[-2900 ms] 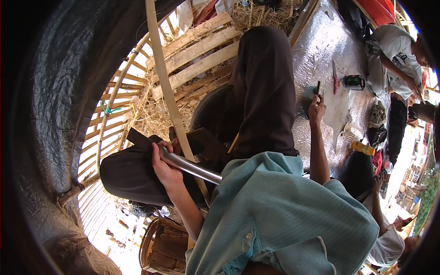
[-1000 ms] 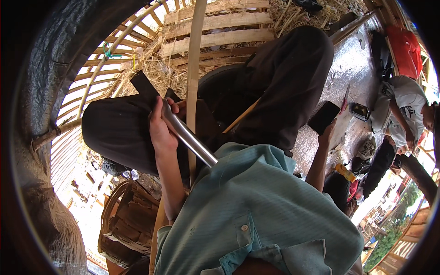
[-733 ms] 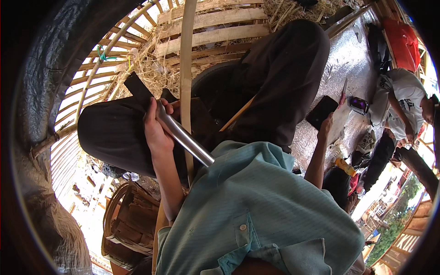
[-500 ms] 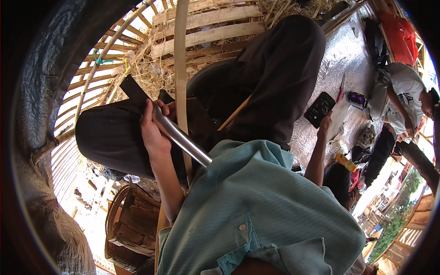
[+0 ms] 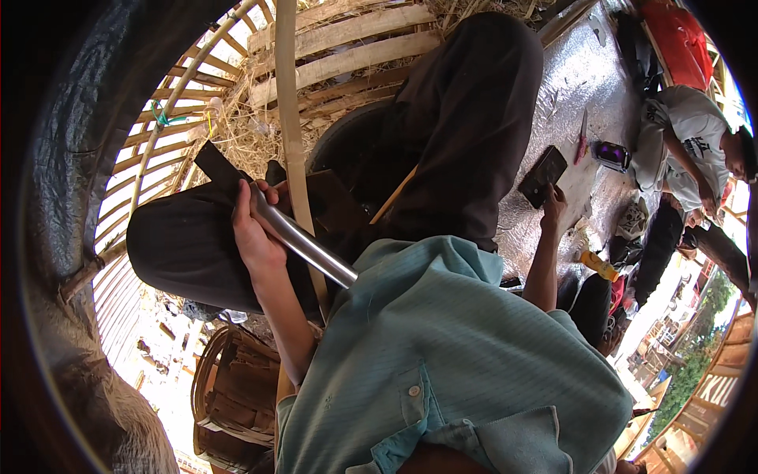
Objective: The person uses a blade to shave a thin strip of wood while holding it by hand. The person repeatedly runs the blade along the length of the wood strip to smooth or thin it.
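Observation:
My left hand (image 5: 259, 233) is closed around a knife-like tool with a long, curved, shiny metal handle (image 5: 304, 241) and a flat dark end (image 5: 217, 166). The handle's other end reaches my shirt. Beside this hand, a long pale bamboo strip (image 5: 289, 118) runs past my legs. My right hand (image 5: 555, 204) grips the lower edge of a black smartphone (image 5: 543, 175), whose screen looks dark. The phone is at the silvery floor sheet; whether it touches the sheet I cannot tell. A red-handled knife (image 5: 582, 142) lies just beyond it.
A small dark device with a purple glow (image 5: 612, 156) and a yellow bottle (image 5: 598, 265) are at the right. Another person in a white shirt (image 5: 688, 130) sits farther right, near a red bag (image 5: 677, 43). A woven basket (image 5: 235, 387) stands at lower left; wooden slats (image 5: 355, 51) lie ahead.
The phone's screen has gone from lit to dark while my right hand stays on it. My left hand keeps its hold on the tool. The view has shifted slightly.

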Motion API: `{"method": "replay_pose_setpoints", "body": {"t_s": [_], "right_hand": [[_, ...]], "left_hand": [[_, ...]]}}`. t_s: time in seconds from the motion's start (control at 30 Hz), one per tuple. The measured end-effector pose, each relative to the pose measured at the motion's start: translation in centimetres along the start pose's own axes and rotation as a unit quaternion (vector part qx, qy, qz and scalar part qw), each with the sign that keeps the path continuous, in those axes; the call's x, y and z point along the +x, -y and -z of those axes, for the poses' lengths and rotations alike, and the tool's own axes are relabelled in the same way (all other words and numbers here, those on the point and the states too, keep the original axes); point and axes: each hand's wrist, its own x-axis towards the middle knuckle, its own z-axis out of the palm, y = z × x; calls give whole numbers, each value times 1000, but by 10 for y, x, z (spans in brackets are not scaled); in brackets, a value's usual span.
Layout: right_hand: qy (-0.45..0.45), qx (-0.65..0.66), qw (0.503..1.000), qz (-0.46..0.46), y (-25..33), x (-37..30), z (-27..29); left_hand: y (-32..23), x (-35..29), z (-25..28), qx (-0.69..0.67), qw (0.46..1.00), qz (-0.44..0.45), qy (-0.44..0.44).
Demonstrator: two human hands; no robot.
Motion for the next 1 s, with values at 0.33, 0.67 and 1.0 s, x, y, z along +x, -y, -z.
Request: {"method": "replay_pose_setpoints", "body": {"t_s": [0.33, 0.67, 1.0], "right_hand": [[-37, -67, 997, -12, 4, 3, 0], [-76, -15, 996, -43, 18, -4, -5], [1, -95, 995, -32, 19, -4, -6]], "left_hand": [[-2, -2, -1, -9, 1000, 8, -16], [-3, -4, -5, -8, 1000, 6, -5], [-4, -4, -3, -4, 1000, 4, -21]]}}
